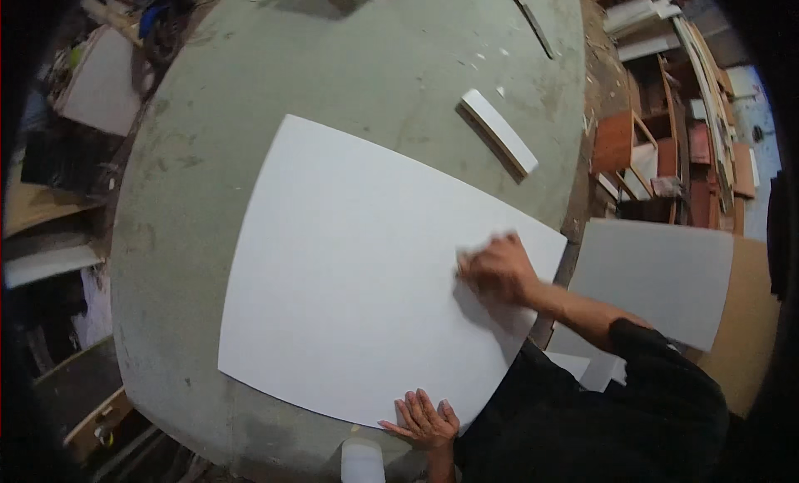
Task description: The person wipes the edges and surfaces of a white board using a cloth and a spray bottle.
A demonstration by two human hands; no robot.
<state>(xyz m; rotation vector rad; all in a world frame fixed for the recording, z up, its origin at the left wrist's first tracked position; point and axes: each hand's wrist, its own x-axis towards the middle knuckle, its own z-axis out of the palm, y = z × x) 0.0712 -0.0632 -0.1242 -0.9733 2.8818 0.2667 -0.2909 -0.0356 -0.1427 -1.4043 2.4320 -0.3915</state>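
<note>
Large white sheet [358,267] lying flat across the grey tabletop [208,150]. Right hand [498,269], blurred, fingers curled, pressing on the sheet near its right edge. Left hand [426,420] spread flat on its near corner. Small white block [499,131] just beyond the sheet's far right corner.

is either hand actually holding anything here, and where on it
Nothing is gripped. The left hand presses flat on the near edge of the white board; the right hand, blurred, rests on its surface near the right edge.
</note>
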